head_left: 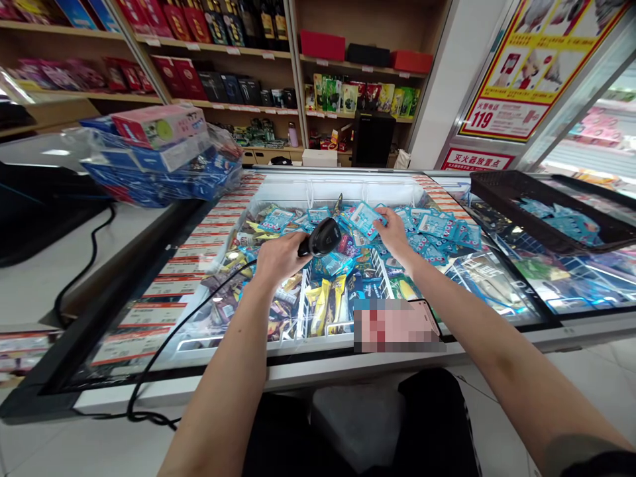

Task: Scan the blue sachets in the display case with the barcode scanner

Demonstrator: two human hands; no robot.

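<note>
The work seems to me only partly done: several blue packets [571,222] lie in the dark plastic basket [514,220], but many others [438,225] are spread loose on the flat glass of the freezer [308,374]. The left hand [279,260] closes its fingers around a smooth, rounded black scanner [324,237], and the right hand [394,233], thumb and fingers pinched, holds one thin, glossy packet [365,218] near it.

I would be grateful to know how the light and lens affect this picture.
In the head view, wide-angle stretch tilts the wall shelves at left; pale light streaks the glass of the freezer at right; pixelation covers most of the phone; the outline of the scanner, near the centre, is distinct.
</note>
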